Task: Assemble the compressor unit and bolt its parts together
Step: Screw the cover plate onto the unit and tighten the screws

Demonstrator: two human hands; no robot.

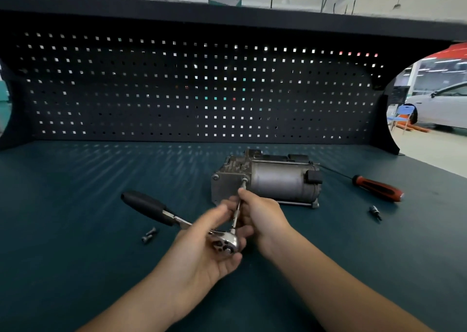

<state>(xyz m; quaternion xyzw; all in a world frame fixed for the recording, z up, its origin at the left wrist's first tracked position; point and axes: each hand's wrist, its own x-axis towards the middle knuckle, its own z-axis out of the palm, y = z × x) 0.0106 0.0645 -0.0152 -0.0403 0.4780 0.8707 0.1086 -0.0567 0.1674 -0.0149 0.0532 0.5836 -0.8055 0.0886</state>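
Stood at a dark green worktop point(75, 205) backed by a black pegboard point(189, 86). Had the compressor point(278, 182) lying on its side a little right of the middle, nearer the back edge than the front, with its flat grey end plate facing front-left.

Held both hands close together just in front of that plate, fingers almost touching. Cradled the chrome head of the ratchet point(225, 242) in the left hand point(202, 253), palm up, fingers curled under and round it. Pointed its black grip out toward the left edge; could not tell whether the grip touched the surface. Pinched the thin extension point(237, 211) with the right hand point(262, 218), thumb on top near the far end, other fingers curled beneath. Ran the extension from the ratchet head up and away to a bolt point(244, 179) at the plate's upper right corner, tip seated on it.

Found two loose bolts point(149, 235) lying together on the worktop left of the left hand, below the ratchet grip. Found a screwdriver point(377, 188) with a red and black handle right of the compressor, shaft pointing back toward it, and a small dark bit point(375, 212) just in front of that handle, toward the right edge.

Glimpsed a white car point(444, 106) and a blue chair point(404, 115) beyond the right end of the pegboard.
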